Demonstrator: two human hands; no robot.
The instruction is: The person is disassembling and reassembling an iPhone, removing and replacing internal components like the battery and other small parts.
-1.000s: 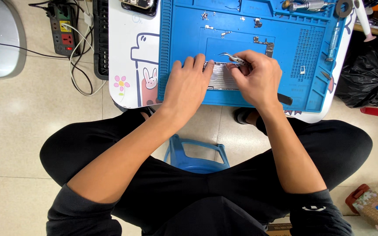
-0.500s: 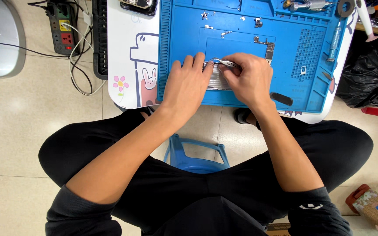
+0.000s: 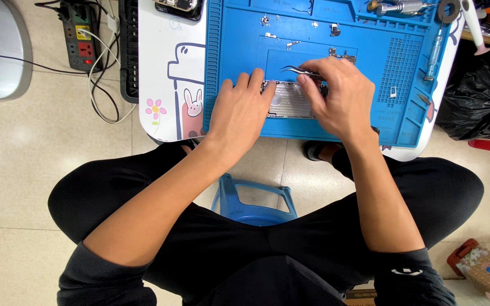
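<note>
A silvery opened phone body (image 3: 291,101) lies on a blue work mat (image 3: 239,34), partly hidden by both hands. My left hand (image 3: 239,110) rests flat on its left end, fingers pressing it down. My right hand (image 3: 341,99) covers the right end and pinches thin metal tweezers (image 3: 295,69), whose tips point left just above the phone's top edge.
The mat lies on a small white table (image 3: 165,85) with cartoon pictures. Small screws and parts (image 3: 336,28) are scattered on the mat, metal tools (image 3: 398,7) at top right. A power strip (image 3: 77,37) with cables lies on the floor left, a black bag (image 3: 483,96) right.
Both hands stayed on the phone body. My right hand and the tweezers shifted slightly, with the tips now further left over the phone's top edge.
</note>
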